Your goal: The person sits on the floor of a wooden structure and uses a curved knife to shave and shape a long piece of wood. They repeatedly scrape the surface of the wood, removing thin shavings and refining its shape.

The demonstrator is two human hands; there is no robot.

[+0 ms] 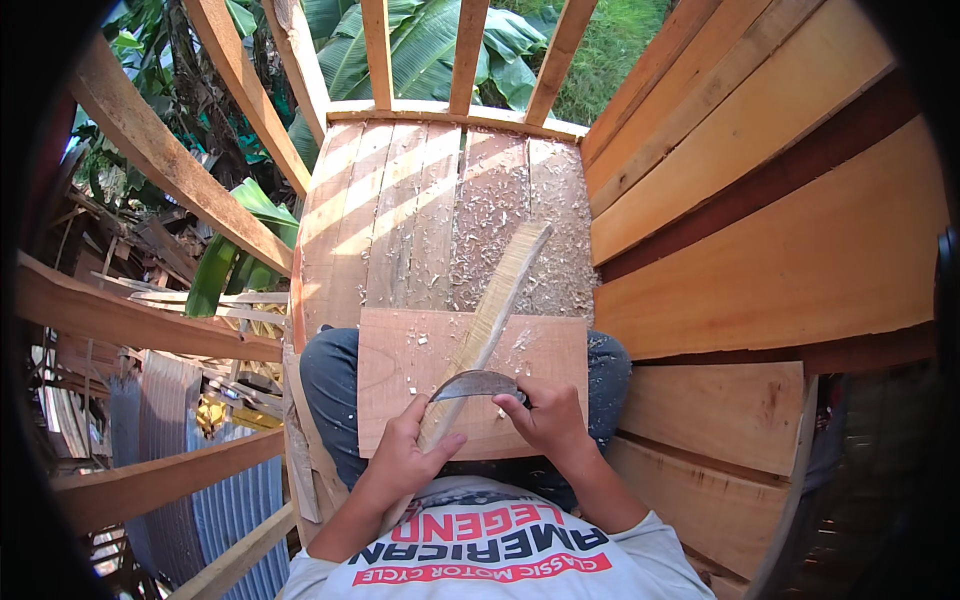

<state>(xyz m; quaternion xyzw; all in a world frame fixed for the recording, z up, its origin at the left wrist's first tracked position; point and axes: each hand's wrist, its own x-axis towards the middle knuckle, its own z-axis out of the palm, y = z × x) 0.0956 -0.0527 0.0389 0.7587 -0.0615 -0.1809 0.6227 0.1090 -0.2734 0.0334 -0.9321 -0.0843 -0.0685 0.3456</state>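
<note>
A long, pale, slightly curved wooden strip [493, 305] runs from near my body across a flat board [395, 350] on my lap, its far end tapered. My left hand [408, 448] is closed around the strip's near part, thumb lying along one side. A curved-bladed knife [474, 384] crosses the strip just beyond that hand, blade against the wood. Its handle is mostly hidden inside my right hand [548, 412], which grips it with the thumb by the blade's base. The blade's tip reaches close to my left fingers; I cannot tell whether they touch.
Wood shavings lie over the plank floor [415, 220] ahead. Wide boards [760, 240] wall the right side. Slanted wooden posts [245, 90] and rails [150, 310] edge the left and far sides, with banana leaves [415, 55] and corrugated sheets [235, 490] outside.
</note>
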